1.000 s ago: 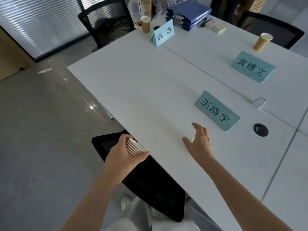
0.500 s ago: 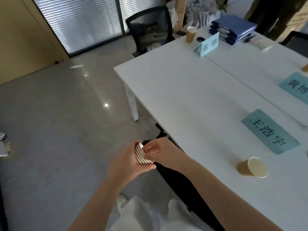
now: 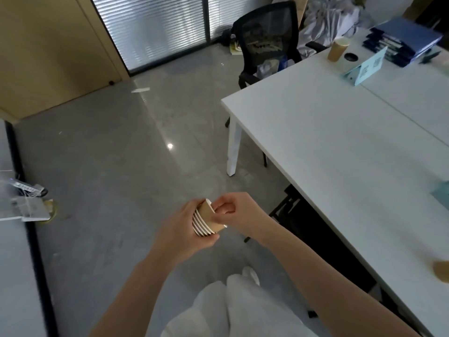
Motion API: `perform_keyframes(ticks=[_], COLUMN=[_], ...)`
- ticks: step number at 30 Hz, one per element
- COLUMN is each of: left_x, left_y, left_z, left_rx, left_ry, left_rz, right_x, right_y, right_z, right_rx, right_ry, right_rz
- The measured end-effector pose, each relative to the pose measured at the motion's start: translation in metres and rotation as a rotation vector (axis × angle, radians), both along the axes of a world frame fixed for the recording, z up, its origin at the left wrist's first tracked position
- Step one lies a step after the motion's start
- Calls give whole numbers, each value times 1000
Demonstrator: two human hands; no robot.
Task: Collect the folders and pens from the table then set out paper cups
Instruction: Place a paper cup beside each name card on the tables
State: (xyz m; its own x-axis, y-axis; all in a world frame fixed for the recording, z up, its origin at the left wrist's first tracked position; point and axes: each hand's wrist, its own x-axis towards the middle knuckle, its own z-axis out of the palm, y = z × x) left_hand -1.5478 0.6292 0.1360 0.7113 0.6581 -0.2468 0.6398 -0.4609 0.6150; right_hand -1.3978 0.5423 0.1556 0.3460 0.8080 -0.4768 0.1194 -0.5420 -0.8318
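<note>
My left hand [image 3: 181,233] grips a nested stack of brown paper cups [image 3: 204,223] over the floor, left of the white table [image 3: 340,142]. My right hand [image 3: 239,214] pinches the outermost cup [image 3: 212,218], which sits partly drawn out of the stack. One paper cup [image 3: 336,51] stands at the table's far end beside a blue name card [image 3: 366,69]. Another cup [image 3: 442,269] shows at the right edge. A pile of blue folders [image 3: 401,42] lies at the far right corner, with a dark pen [image 3: 428,57] beside it.
A black mesh chair [image 3: 267,42] stands at the table's far end and a second black chair [image 3: 323,239] is tucked under the near side. Another blue card [image 3: 443,195] peeks in at the right. A desk edge with cables [image 3: 21,190] is at the left.
My right hand left a cup on the table and came back to the stack, and now draws one cup out of it. The view has swung left, away from the table.
</note>
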Motion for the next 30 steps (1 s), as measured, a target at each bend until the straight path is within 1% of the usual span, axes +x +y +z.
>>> perform_keyframes(ticks=[5, 10, 12, 16, 18, 20, 24, 27, 30], left_x=[8, 45, 64, 108, 127, 150, 188, 211, 232], left_y=[59, 122, 150, 205, 226, 248, 288, 317, 355], left_z=[-8, -14, -15, -10, -8, -9, -11, -12, -16], left_rx=[10, 36, 43, 18, 31, 17, -20, -10, -51], left_ry=[-14, -12, -3, -7, -9, -25, -85, -93, -80], left_rz=[23, 34, 48, 34, 20, 18, 6, -15, -56], right_x=[20, 58, 79, 124, 141, 162, 198, 218, 235], right_y=[52, 110, 137, 190, 210, 233, 272, 297, 330], right_z=[-8, -18, -20, -12, -6, -5, -2, -5, -6], right_rx=[57, 58, 19, -64, -74, -72, -69, -63, -60], right_ry=[-24, -6, 49, 232, 301, 328, 283, 266, 236], right_rz=[-124, -98, -123, -127, -150, -171, -186, -185, -184])
